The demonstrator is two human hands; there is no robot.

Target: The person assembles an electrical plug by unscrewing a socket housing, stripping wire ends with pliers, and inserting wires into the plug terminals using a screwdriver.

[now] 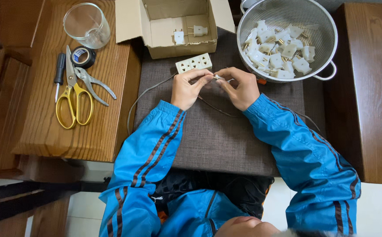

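Two bare hands meet over the far middle of a grey woven pad [226,136] that covers the centre of the tabletop. Bright blue jacket sleeves with dark red stripes lead up to them. The left hand [186,90] and the right hand [242,90] pinch the end of a thin grey cable [219,110] between thumbs and fingertips; both grips are closed on it, close together, with a small metal piece just visible between the fingertips. What that piece is cannot be told. The cable runs back under both hands, looping out to the left edge of the pad and trailing off toward the right edge.

Just beyond the left hand, touching its fingertips, lies a cream plastic socket strip [194,63] with several outlets. Behind it, at the far edge, stands an open brown cardboard box [164,37] holding two cream plugs. At the far right corner of the pad sits a round metal mesh colander [322,30] filled with many cream plastic plugs [275,57] with brass pins.

On the wooden tabletop [46,136] to the left lie yellow-handled scissors [72,103], grey pliers [92,83], a black-handled screwdriver [59,72], a roll of black tape [83,56] and a clear glass tumbler [86,24].
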